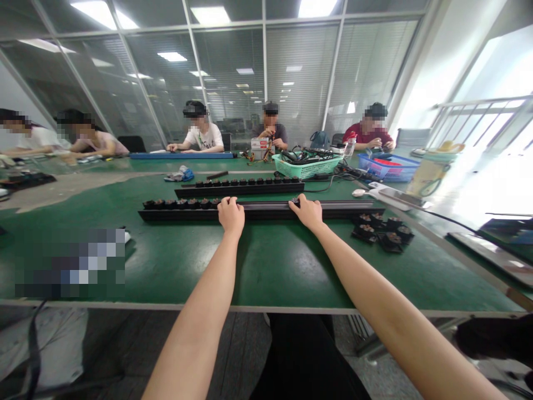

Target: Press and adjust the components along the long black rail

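A long black bar (266, 209) lies across the green table (175, 266), with a row of round dark fittings along its left part. My left hand (230, 216) rests over the bar among those fittings, fingers curled across it. My right hand (306, 213) grips the bar further right, and the fittings under it are hidden. Just beyond lies a second black bar (239, 189) with a similar row. To the right of my right hand sits a group of small black square parts (382, 232).
Several co-workers (202, 133) sit across the table among wires, a green plastic basket (307, 165) and a blue crate (388, 168). A blurred patch (70, 263) covers part of the table at left. The table's front edge (166, 306) runs below my forearms.
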Motion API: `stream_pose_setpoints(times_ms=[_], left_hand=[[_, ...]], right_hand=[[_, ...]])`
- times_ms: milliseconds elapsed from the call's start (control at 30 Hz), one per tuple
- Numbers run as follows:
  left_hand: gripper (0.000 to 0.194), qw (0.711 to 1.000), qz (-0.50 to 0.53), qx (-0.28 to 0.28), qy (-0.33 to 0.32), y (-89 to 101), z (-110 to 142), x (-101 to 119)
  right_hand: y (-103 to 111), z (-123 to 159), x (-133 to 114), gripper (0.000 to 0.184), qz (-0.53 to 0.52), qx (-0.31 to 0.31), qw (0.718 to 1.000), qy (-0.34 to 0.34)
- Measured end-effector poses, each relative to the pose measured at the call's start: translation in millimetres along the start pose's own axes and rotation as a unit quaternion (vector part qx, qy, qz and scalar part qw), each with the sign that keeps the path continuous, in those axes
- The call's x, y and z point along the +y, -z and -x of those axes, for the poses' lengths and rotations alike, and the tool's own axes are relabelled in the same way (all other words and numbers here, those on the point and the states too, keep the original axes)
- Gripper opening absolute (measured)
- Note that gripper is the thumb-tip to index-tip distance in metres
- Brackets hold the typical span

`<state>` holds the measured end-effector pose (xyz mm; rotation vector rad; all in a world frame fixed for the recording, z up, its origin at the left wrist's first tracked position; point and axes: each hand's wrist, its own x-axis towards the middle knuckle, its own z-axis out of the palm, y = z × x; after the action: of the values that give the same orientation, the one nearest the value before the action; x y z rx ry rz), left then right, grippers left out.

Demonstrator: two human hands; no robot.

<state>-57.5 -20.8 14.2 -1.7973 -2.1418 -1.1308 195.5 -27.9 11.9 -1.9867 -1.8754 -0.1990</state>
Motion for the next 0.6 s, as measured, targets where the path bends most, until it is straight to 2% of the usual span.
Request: stream_pose_setpoints(times_ms=[233, 600], left_hand=[[0.038, 1.0, 0.002, -0.003, 0.002, 1.3, 0.5, 0.8], [0.038, 1.0, -0.001, -0.005, 0.0, 2.9, 0.8, 1.8]], right_hand=[[0.7, -2.2, -0.6, 0.042, -0.034, -0.007, 0.999, -0.021], [-1.2, -1.6, -4.7, 0.04, -0.002, 0.001, 1.0, -0.027]])
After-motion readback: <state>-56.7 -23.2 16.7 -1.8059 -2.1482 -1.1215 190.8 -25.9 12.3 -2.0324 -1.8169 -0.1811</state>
